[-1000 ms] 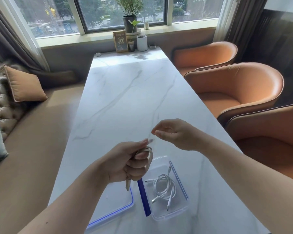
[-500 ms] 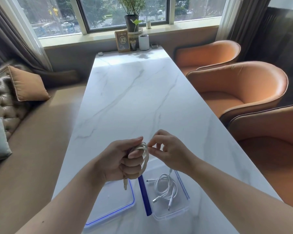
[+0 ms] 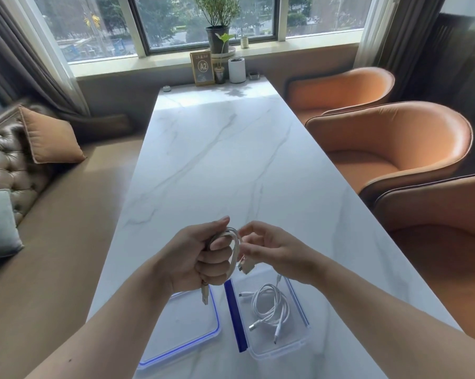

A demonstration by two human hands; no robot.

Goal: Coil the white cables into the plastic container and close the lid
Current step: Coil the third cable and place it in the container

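The lid (image 3: 180,329), clear with a blue rim, is seen lying flat on the white marble table (image 3: 217,160), just left of the container; above it the left hand (image 3: 200,255) is clenched around a coiled white cable (image 3: 235,250), one USB plug (image 3: 204,295) dangling below the fist; the right hand (image 3: 271,248) is held just beside the coil, fingers curled and pinching the cable's other connector (image 3: 247,268); below it the clear plastic container (image 3: 302,343) is found open on the table, a second white cable (image 3: 270,307) already coiled inside.
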